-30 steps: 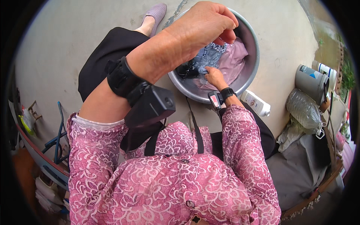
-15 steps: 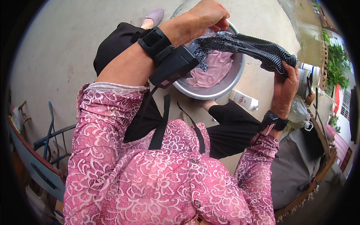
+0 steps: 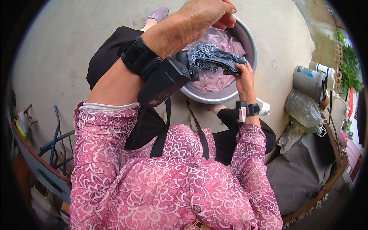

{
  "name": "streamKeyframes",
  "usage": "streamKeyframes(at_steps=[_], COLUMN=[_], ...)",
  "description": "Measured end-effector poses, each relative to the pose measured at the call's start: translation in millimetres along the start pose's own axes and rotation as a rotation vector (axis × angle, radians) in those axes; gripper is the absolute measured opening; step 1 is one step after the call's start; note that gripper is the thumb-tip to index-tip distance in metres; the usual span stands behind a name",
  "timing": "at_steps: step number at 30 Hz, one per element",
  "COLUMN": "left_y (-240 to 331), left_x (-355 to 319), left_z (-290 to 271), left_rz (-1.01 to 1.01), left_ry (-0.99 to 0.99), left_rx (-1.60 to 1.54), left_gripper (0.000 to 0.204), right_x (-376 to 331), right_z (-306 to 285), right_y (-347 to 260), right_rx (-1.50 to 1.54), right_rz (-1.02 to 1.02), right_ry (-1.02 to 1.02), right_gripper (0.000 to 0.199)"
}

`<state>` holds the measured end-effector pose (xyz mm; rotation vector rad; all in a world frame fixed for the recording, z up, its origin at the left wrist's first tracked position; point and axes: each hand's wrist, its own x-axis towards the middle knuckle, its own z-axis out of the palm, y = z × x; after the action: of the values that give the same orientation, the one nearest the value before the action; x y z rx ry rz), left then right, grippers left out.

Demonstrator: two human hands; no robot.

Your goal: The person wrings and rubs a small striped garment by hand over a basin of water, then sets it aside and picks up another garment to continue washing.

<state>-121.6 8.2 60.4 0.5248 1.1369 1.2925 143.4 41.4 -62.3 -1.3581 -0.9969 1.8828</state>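
At the far left, blue metal tubing (image 3: 57, 142) is seen beside a curved blue-grey edge. The left hand (image 3: 207, 13) is raised high over the metal basin (image 3: 251, 46), with a black strap and a black box-shaped device (image 3: 163, 82) worn at the wrist. Its fingers are curled together at the upper edge of the view; whether anything is pinched in that grip cannot be told. Below it, a dark patterned cloth (image 3: 214, 59) is held bunched above the basin, over pinkish cloth (image 3: 218, 80) lying inside. The basin rests on the concrete floor (image 3: 57, 50), in front of the person's knees, which are covered in black. A pale shoe (image 3: 158, 14) is seen near the top edge. The right hand (image 3: 245, 78) is closed on the right end of the dark patterned cloth, the fingers wrapped round it; a wrist device (image 3: 245, 111) on a black band is worn there. Just right of that wrist, a white bottle (image 3: 264, 109) lies on the floor. Farther right, a grey can (image 3: 308, 80), a clear plastic bag (image 3: 304, 111) and grey fabric (image 3: 299, 172) are seen.
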Motion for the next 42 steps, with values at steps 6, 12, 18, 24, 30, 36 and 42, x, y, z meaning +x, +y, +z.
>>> streamKeyframes(at_steps=[6, 12, 18, 24, 30, 36, 42], left_y=[21.9, 23.9, 20.4, 18.7, 10.6, 5.5, 2.3], left_x=[-36.5, -50.4, -62.9, -62.1, -52.2, -46.8, -32.4], left_z=[10.0, 13.6, 10.2, 15.0, 17.1, 12.1, 6.2], left_rz=[-0.040, -0.227, -0.087, -0.133, -0.126, -0.036, -0.019], left_ry=[-0.058, 0.091, 0.078, 0.075, 0.030, 0.042, -0.052], left_rx=[0.008, -0.002, 0.140, 0.088, 0.082, 0.088, -0.099], left_gripper=[0.015, 0.014, 0.018, 0.017, 0.017, 0.016, 0.013], right_x=[27.6, 42.5, 77.3, 100.8, 79.9, 43.6, 37.2], right_z=[-7.1, 19.1, 6.2, -5.2, 12.7, -27.0, -27.2], right_y=[104.9, 133.9, 139.3, 116.4, 151.8, 134.2, 43.4], right_rx=[-0.885, -1.205, -1.403, -1.580, -1.607, -1.360, -0.719], right_rz=[-0.163, -0.052, 0.040, 0.077, -0.048, -0.013, -0.050], right_ry=[-0.028, -0.056, 0.015, -0.126, 0.183, -0.137, 0.072], right_gripper=[0.051, 0.042, 0.028, 0.027, 0.028, 0.036, 0.026])
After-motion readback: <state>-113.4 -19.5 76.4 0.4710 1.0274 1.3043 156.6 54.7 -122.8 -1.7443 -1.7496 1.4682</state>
